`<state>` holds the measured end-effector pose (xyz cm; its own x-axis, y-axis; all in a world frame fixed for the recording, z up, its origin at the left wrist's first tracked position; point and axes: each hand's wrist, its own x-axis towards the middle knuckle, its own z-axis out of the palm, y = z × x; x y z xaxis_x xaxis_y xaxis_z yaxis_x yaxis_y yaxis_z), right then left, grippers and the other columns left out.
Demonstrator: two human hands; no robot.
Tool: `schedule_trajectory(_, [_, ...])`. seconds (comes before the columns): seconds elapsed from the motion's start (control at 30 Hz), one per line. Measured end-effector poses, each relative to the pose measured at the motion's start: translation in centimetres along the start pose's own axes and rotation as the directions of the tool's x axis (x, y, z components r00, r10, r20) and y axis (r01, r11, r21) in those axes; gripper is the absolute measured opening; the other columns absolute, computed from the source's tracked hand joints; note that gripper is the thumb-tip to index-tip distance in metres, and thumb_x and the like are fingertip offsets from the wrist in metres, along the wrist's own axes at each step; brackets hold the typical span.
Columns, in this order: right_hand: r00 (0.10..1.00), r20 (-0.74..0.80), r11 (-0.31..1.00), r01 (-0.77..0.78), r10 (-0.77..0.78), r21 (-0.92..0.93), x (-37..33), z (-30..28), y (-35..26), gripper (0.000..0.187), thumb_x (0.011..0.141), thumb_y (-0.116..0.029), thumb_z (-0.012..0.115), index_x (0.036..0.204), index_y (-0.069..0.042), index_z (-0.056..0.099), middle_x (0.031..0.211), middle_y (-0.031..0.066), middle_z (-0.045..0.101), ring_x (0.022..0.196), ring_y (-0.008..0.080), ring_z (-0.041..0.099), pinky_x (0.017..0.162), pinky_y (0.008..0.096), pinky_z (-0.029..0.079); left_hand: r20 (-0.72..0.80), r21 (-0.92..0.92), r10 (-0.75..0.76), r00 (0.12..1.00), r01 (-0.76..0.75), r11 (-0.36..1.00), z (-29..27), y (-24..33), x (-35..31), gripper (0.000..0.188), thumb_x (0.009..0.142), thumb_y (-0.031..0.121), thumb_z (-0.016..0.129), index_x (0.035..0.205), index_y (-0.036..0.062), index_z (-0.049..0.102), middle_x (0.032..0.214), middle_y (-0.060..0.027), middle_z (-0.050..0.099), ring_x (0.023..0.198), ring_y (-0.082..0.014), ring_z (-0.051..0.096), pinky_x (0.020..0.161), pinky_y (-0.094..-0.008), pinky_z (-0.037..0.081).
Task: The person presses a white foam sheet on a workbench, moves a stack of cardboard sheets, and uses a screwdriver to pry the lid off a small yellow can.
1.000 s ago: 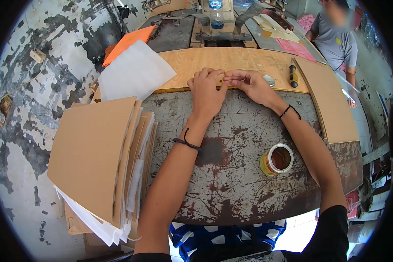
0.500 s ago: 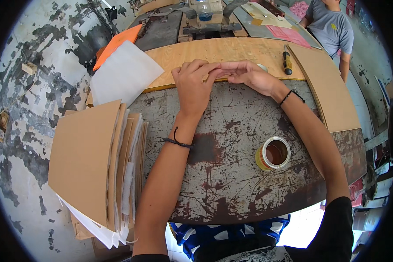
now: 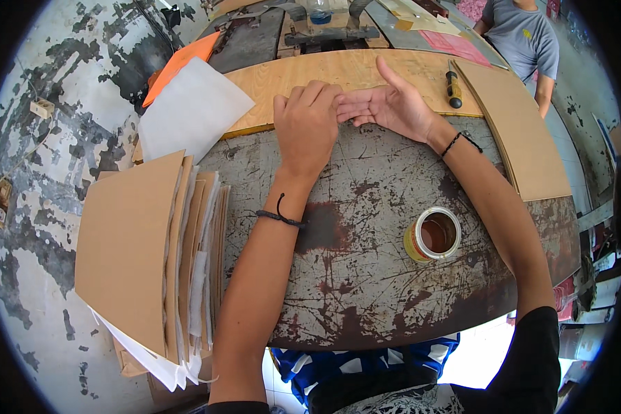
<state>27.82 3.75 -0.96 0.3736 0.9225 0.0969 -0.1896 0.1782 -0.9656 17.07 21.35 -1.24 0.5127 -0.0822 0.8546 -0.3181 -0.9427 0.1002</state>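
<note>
Resting side by side, both hands sit at the near edge of the plywood board (image 3: 366,72). Left hand (image 3: 309,124) is palm down, fingers curled a bit, tips touching the right hand's fingers. Right hand (image 3: 392,107) is palm up & open, fingers spread flat, thumb pointing far. Can't tell if anything tiny is pinched between them; nothing shows. Just right of the right hand lies a screwdriver (image 3: 452,83) w/ a black & yellow grip, not touched. Nearer, on the rusty metal table (image 3: 366,290), stands an open tin of brown glue (image 3: 432,234), well apart from both hands. At left, a stack of brown card & white sheets (image 3: 152,255) waits, w/ a white sheet (image 3: 193,110) beyond it. Looks like no sheet is on the board yet, so most work seems left.
</note>
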Motion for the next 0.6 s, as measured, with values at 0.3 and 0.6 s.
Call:
schedule_trajectory(0.3, [1.000,-0.012,0.993,-0.008,0.010,0.120,0.0,0.2,-0.6,0.110,0.092,-0.084,0.011,0.144,0.006,0.048,0.137,0.0225,0.060,0.120,0.0232,0.060,0.104,0.0328,0.044,-0.102,-0.361,-0.407,0.908,0.348,0.865,1.7,-1.9,-0.5,0.019,0.104,0.015,0.049,0.101,-0.0012,0.056,0.087,-0.0169,0.060,0.077,-0.0306,0.058,0.071,-0.0426,0.046])
schedule_trajectory(0.6, [0.992,-0.123,0.998,0.009,-0.001,0.068,-0.2,0.0,-0.1,0.105,0.095,-0.081,0.014,0.142,0.005,0.051,0.126,0.0196,0.066,0.113,0.0211,0.063,0.100,0.0318,0.048,0.137,-0.519,-0.464,0.875,0.462,0.719,0.7,-0.9,-0.2,0.022,0.098,0.015,0.063,0.097,-0.0055,0.069,0.084,-0.0144,0.071,0.073,-0.0188,0.066,0.069,-0.0329,0.050])
